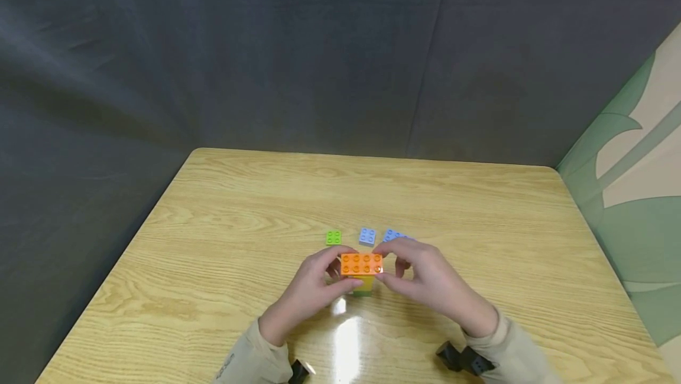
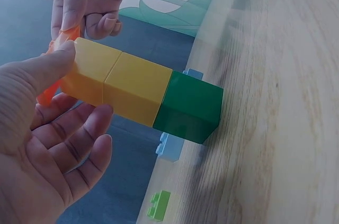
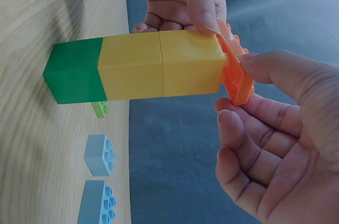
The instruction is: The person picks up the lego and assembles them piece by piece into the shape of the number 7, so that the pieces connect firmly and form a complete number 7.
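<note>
A tower of one green block (image 2: 189, 108) with two yellow blocks, the lower (image 3: 131, 66) and the upper (image 3: 192, 64), stands upright on the table. At its top is an orange studded brick (image 1: 362, 264), wider than the tower and slightly tilted in the right wrist view. My left hand (image 1: 318, 280) pinches the brick's left end between thumb and fingers. At the right end, my right hand (image 1: 428, 272) pinches it the same way. Whether the brick's underside is fully seated on the upper yellow block, I cannot tell.
Behind the tower lie a small lime green brick (image 1: 333, 237), a small light blue brick (image 1: 367, 236) and a longer blue brick (image 1: 395, 234), partly hidden by my right hand. A dark curtain (image 1: 319, 65) hangs beyond the wooden table (image 1: 239, 207).
</note>
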Demonstrator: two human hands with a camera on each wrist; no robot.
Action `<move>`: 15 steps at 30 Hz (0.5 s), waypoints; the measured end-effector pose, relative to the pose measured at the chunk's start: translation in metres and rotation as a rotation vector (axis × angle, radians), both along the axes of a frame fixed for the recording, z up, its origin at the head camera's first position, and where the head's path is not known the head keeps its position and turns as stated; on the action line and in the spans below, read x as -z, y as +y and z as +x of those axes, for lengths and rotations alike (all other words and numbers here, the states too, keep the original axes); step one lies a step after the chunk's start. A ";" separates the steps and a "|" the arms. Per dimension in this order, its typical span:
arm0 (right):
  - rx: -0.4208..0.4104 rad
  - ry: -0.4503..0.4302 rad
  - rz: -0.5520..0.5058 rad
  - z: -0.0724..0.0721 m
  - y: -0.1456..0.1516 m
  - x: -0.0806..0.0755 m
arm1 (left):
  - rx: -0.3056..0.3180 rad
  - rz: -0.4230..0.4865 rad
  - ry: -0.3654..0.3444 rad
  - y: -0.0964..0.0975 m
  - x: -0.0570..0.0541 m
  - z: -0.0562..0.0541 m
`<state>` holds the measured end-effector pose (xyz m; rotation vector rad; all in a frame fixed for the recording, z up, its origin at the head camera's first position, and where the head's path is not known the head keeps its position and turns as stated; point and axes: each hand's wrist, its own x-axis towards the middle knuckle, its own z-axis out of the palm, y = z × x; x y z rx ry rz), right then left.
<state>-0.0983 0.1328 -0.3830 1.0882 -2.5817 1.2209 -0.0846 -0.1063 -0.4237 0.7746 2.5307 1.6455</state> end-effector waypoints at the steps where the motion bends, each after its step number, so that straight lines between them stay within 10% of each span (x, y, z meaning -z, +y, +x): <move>1: -0.002 0.002 0.001 0.000 -0.001 0.001 | 0.002 -0.003 -0.001 0.000 0.000 0.000; 15: -0.009 -0.038 0.015 -0.001 -0.007 0.004 | 0.014 0.015 -0.043 -0.001 -0.002 0.000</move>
